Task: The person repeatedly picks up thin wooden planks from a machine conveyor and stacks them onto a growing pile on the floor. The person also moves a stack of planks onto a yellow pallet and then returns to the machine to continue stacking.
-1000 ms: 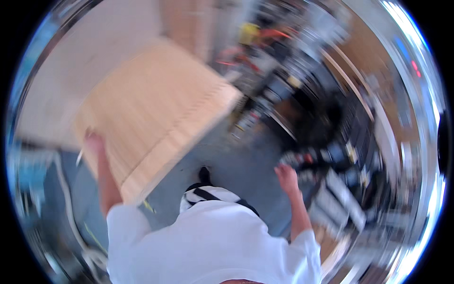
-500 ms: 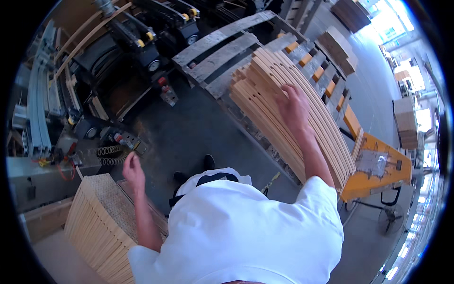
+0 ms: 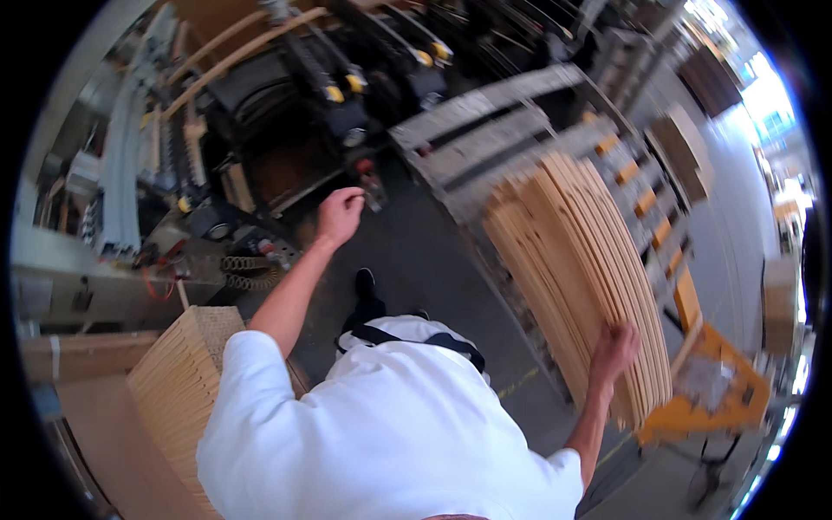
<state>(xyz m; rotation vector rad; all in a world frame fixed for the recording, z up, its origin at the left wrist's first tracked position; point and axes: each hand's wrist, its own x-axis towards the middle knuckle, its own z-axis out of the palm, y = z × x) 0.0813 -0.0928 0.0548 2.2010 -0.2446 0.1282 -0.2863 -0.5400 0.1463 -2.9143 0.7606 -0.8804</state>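
My left hand (image 3: 341, 215) is held out over the floor, its fingers curled in with nothing visible in them. To the right, my right hand (image 3: 615, 351) has its fingers bent over a pale wooden slat (image 3: 576, 251) near the close end of a stack. The slats lie lengthwise in layers, with small dark holes or knots near their far ends. Under them is a worn grey wooden pallet (image 3: 485, 108). The undersides of the right fingers are hidden.
Another stack of pale wooden pieces (image 3: 178, 368) stands at my left. Ahead is dark machinery (image 3: 269, 113) with yellow-tipped rails, and a coiled hose (image 3: 250, 273) hangs nearby. A yellow pallet jack (image 3: 719, 381) sits at the right, beyond the slats.
My right hand has moved along the slats toward their near end, and its fingers now curl over one. My left hand has swung forward and right, away from the left stack. The view has shifted.
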